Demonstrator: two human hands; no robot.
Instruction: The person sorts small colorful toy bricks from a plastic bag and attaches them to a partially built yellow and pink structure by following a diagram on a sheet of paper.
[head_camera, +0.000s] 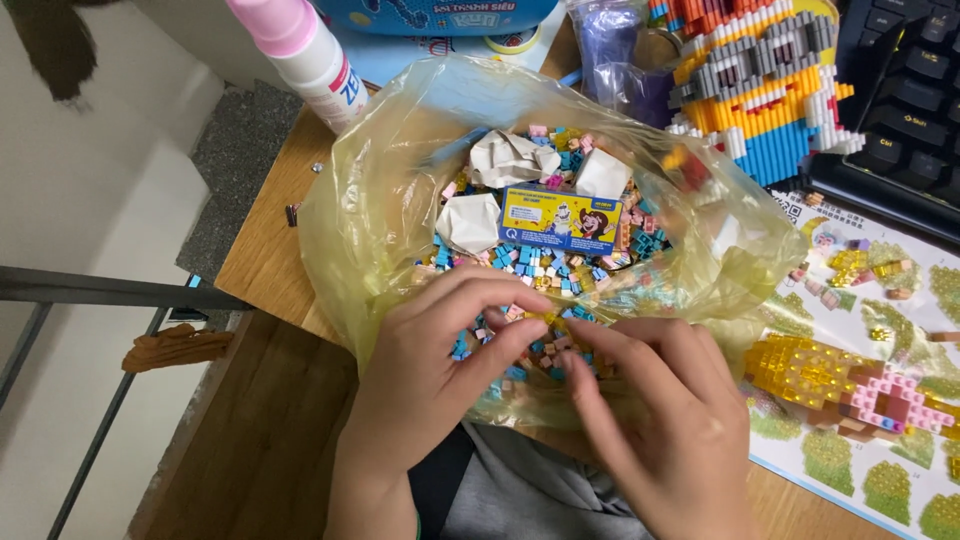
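A clear yellowish plastic bag (390, 170) lies open on the wooden table, full of tiny blue, pink and yellow building bricks (530, 265). Crumpled white paper (510, 155) and a small blue and yellow card (558, 218) lie on top of the bricks. My left hand (440, 350) reaches into the bag's near side, fingers spread over the bricks. My right hand (660, 410) is beside it, its fingertips down among the bricks. Whether either hand pinches a brick is hidden by the fingers.
A yellow and pink brick model (840, 385) lies on a printed instruction sheet (880, 300) at right. A yellow and blue brick figure (760, 80) and a black keyboard (900, 110) stand behind. A pink-capped bottle (310, 55) is at the back left. The table edge (250, 280) drops off left.
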